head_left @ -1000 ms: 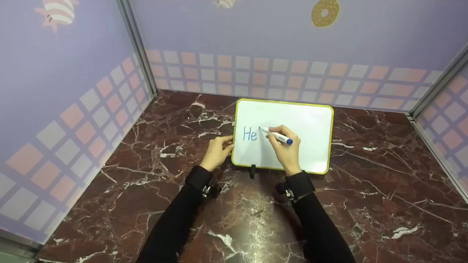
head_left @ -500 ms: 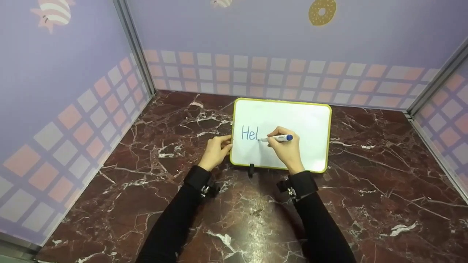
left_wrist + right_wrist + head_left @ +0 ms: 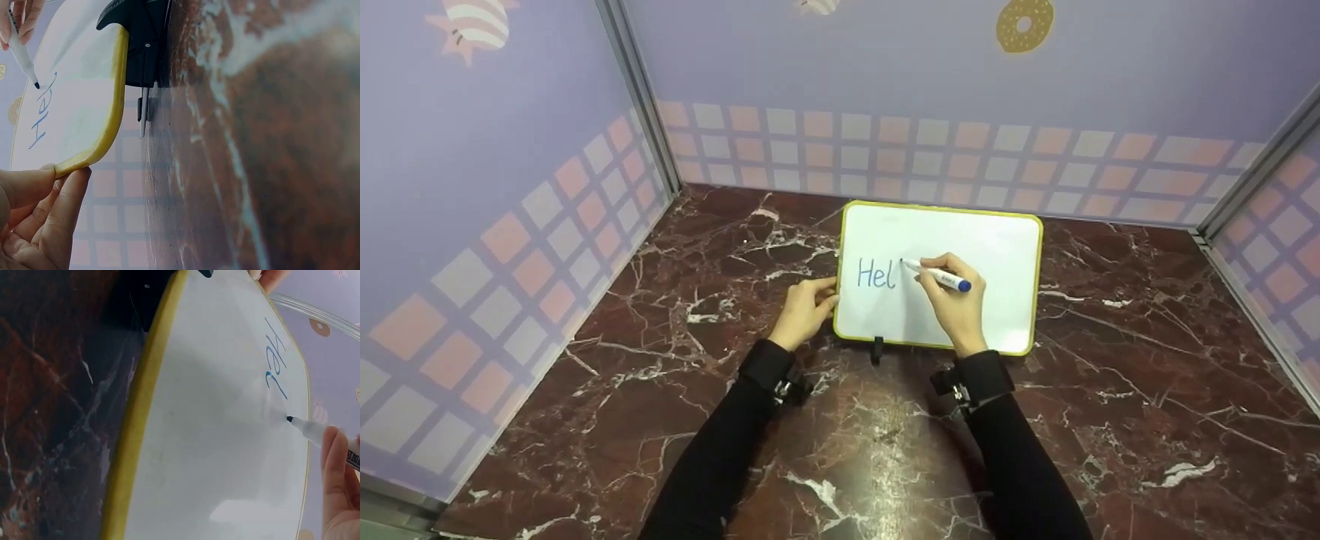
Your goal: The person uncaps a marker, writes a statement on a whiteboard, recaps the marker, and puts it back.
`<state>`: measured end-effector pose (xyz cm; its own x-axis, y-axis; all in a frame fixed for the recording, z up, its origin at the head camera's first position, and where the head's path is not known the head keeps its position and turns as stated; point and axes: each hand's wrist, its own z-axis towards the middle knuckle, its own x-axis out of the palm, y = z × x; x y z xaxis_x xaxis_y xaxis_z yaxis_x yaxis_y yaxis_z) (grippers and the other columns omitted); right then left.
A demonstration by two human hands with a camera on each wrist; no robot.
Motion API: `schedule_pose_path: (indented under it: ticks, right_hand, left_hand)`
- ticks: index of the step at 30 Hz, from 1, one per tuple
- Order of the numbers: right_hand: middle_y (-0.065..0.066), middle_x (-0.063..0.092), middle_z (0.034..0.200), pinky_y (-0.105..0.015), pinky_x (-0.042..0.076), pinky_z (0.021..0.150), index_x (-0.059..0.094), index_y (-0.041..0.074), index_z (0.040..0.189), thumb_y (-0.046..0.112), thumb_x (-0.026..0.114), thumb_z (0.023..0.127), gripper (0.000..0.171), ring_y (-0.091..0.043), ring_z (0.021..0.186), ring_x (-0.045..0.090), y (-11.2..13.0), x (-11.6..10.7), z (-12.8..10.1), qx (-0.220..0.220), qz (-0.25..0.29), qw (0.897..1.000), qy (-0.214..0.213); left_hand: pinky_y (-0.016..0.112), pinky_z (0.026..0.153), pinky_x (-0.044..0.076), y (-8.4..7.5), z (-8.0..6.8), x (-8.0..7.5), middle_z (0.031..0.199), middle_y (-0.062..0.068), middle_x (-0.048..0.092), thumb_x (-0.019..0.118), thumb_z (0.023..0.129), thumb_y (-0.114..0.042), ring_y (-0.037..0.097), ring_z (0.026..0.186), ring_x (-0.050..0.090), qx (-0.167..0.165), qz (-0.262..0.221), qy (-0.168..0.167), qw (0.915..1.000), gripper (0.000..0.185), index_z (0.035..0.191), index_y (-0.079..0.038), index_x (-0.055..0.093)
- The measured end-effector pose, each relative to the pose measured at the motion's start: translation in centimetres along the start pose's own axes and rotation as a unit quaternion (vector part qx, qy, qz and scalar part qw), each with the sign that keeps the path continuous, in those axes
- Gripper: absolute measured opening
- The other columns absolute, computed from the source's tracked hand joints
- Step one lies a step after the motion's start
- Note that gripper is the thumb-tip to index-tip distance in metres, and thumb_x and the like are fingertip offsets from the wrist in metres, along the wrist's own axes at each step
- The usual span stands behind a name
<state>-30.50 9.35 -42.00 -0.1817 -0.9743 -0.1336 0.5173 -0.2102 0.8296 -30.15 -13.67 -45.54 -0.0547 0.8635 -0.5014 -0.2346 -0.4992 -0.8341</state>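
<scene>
A whiteboard (image 3: 960,240) with a yellow rim leans on a black stand (image 3: 147,45) on the table. Blue letters "Hel" (image 3: 876,274) are written on its left half. My left hand (image 3: 802,311) pinches the board's left edge between thumb and fingers, as the left wrist view shows. My right hand (image 3: 958,300) grips a white marker (image 3: 941,278) with a blue end, its dark tip just right of the "l". In the right wrist view the marker tip is at or very near the board; whether it touches I cannot tell.
The dark red marbled table (image 3: 660,420) spreads around the board. Purple panels (image 3: 825,67) with pink and white squares stand behind and at both sides, joined by metal posts (image 3: 641,97).
The right hand drew the "l" downward after "He". It then moved the marker up and slightly right, to the top of a following letter space. The left hand stayed on the board's edge.
</scene>
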Motion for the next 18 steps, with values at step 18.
schedule_pose_path:
  ticks: [18]
  right_hand:
    - [-0.022, 0.071, 0.074, -0.017, 0.056, 0.059, 0.071, -0.003, 0.078, -0.005, 0.061, 0.084, 0.012, -0.007, 0.058, 0.064, -0.2, -1.6, 0.3, 0.020, -0.027, 0.999, 0.024]
  left_hand:
    - [0.031, 0.076, 0.064, 0.1, -0.1, 0.0, 0.109, 0.027, 0.071, 0.062, 0.095, 0.000, 0.033, 0.095, 0.073, 0.003, -0.008, -0.001, 1.0000, 0.038, 0.131, 0.010, 0.058]
